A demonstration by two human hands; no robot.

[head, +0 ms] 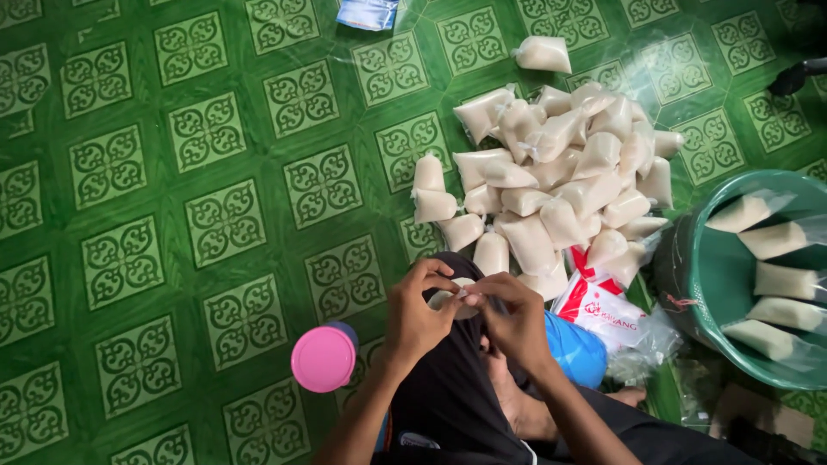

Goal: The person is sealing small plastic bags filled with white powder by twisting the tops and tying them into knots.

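Hands: left hand (pixel 415 312) and right hand (pixel 510 317) — both pinch one pouch (pixel 450 297).
Done: pile (pixel 556 176) — sealed.
Left: basin (pixel 719 284) pouches (pixel 780 282) open.

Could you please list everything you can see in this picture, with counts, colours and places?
Floor: one, green patterned, throughout.
Tied bags: a pile of dozens, cream-white, upper centre-right.
Basin: one, green, right edge, holding five untied filled bags.
Lid: one, pink, lower centre-left.
Blue container: one, by the knee, partly hidden.
Red-and-white packet: one, beside the basin.
Blue-white packet: one, top edge.
Left hand and right hand: together pinching a small bag, bottom centre.
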